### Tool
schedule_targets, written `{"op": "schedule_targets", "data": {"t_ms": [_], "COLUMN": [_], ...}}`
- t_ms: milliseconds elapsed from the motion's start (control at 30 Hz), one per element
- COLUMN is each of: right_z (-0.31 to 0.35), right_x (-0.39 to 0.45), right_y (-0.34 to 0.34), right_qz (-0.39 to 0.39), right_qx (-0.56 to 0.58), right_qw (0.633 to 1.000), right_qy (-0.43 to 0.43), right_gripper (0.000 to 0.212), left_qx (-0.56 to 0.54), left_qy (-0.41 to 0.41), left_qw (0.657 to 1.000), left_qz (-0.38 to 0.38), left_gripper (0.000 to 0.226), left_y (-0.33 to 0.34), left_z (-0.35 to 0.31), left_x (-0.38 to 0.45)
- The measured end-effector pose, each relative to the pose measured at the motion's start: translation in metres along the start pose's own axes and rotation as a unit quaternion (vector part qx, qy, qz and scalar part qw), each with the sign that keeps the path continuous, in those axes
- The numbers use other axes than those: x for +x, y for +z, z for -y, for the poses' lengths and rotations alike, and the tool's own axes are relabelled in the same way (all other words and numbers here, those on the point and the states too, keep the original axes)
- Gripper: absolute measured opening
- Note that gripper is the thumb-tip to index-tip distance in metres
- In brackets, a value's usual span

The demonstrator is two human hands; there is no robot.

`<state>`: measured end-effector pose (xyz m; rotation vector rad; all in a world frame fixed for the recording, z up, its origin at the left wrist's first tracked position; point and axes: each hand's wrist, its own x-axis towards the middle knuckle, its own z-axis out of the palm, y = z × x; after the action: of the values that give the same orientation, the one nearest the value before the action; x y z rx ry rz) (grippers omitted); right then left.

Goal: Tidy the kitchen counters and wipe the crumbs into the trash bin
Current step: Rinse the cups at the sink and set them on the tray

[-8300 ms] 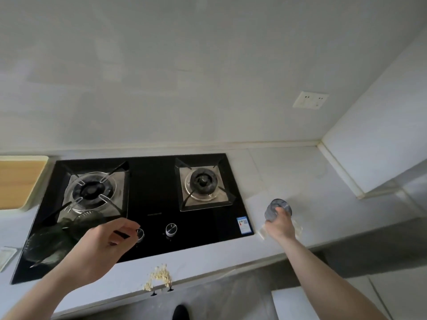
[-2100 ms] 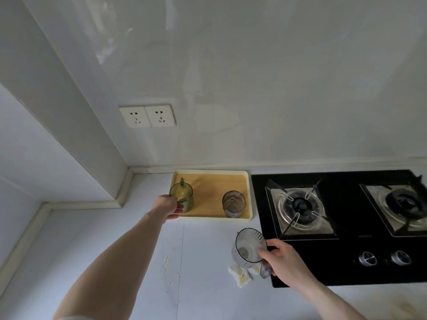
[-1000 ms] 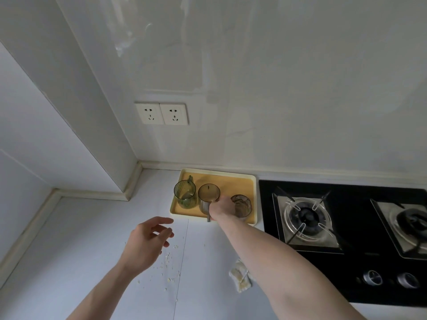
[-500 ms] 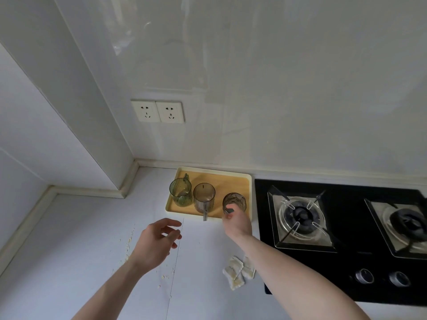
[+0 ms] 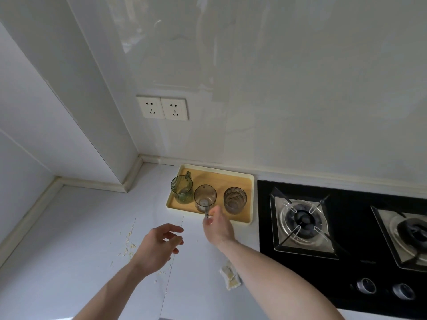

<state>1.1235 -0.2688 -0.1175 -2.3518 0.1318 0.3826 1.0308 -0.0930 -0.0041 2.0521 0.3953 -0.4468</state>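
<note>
Three glasses are sitting on the yellow rectangular tray [image 5: 250, 199] at the far side of the white counter [image 5: 69, 262] now: a green ribbed glass mug [image 5: 181, 190] on the left, a clear grey glass mug [image 5: 204, 199] in the middle and a smoky handleless tumbler [image 5: 234, 200] on the right. The right hand [image 5: 217, 228] is pinching the middle mug's handle at the near edge of the tray, so I'd say it's just finishing the placement. Best move is probably to let go gently without nudging it, since it's sitting just beside the green one and close to the tray lip.

The left hand [image 5: 159, 247] is hovering open over the counter, fingers loosely spread, holding nothing. Scattered pale crumbs [image 5: 128, 244] are lying on the counter to its left and under it. A crumpled whitish cloth [image 5: 230, 276] is lying near the black glass gas hob [image 5: 346, 239], partly behind the right forearm, handy for sweeping crumbs together next. No trash bin in view though.
</note>
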Motion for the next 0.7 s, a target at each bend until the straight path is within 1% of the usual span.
{"op": "schedule_targets", "data": {"t_ms": [67, 100, 167, 267, 400, 533, 633, 700], "right_z": [0.004, 0.007, 0.013, 0.016, 0.005, -0.015, -0.037, -0.056], "right_x": [0.002, 0.004, 0.008, 0.012, 0.003, -0.037, -0.091, -0.139], "right_y": [0.009, 0.011, 0.013, 0.007, -0.006, -0.022, -0.037, -0.050], "right_qz": [0.061, 0.074, 0.075, 0.071, 0.122, 0.105, 0.082, 0.062], "right_qx": [-0.009, -0.007, -0.006, -0.004, -0.014, -0.001, 0.056, 0.099], "right_qw": [0.998, 0.997, 0.997, 0.997, 0.992, 0.994, 0.994, 0.991], "right_qy": [-0.011, -0.016, -0.017, 0.007, 0.022, 0.030, 0.043, 0.059], "right_gripper": [0.018, 0.019, 0.024, 0.031, 0.037, 0.040, 0.039, 0.043], "left_qx": [-0.014, -0.020, -0.030, -0.038, -0.031, -0.004, 0.031, 0.050], "left_qy": [-0.008, -0.010, -0.011, -0.010, 0.001, 0.028, 0.068, 0.093], "left_qw": [1.000, 1.000, 0.999, 0.999, 0.999, 1.000, 0.997, 0.994], "left_qz": [-0.006, -0.010, -0.017, -0.025, -0.024, 0.000, 0.027, 0.041], "left_gripper": [0.019, 0.019, 0.019, 0.019, 0.019, 0.019, 0.018, 0.018], "left_y": [-0.004, -0.007, -0.013, -0.020, -0.021, -0.017, -0.010, -0.002], "left_z": [0.006, 0.008, 0.012, 0.017, 0.020, 0.020, 0.020, 0.021], "left_x": [-0.011, -0.016, -0.025, -0.036, -0.045, -0.052, -0.061, -0.071]}}
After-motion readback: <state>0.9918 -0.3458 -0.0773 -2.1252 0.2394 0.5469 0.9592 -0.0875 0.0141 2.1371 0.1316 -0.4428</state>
